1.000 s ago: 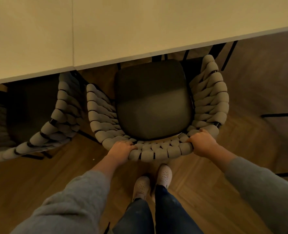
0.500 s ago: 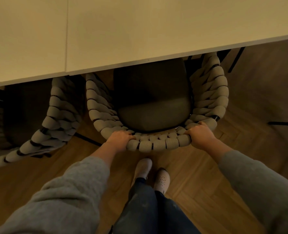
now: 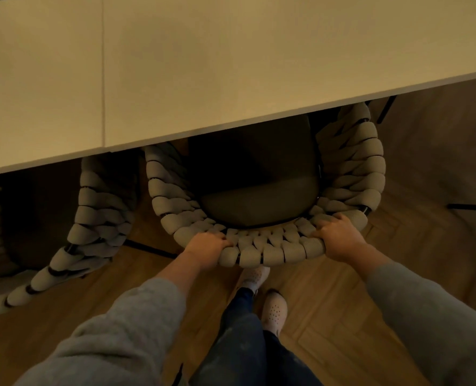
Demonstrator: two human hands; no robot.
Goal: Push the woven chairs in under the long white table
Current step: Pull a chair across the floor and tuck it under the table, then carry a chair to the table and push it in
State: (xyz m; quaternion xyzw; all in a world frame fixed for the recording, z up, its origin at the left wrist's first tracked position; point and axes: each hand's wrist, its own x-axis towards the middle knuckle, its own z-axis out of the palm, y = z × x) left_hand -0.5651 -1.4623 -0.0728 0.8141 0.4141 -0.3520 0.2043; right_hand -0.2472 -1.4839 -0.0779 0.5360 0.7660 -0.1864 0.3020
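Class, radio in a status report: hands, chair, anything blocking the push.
Left hand and right hand both clamped on woven chair backrest. Seat part-way under white table. Second chair close on the left, apart. Nothing visibly blocking.

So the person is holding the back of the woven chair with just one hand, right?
Not quite. The head view shows both hands on it: the left hand and the right hand each grip the back rim of the woven chair.
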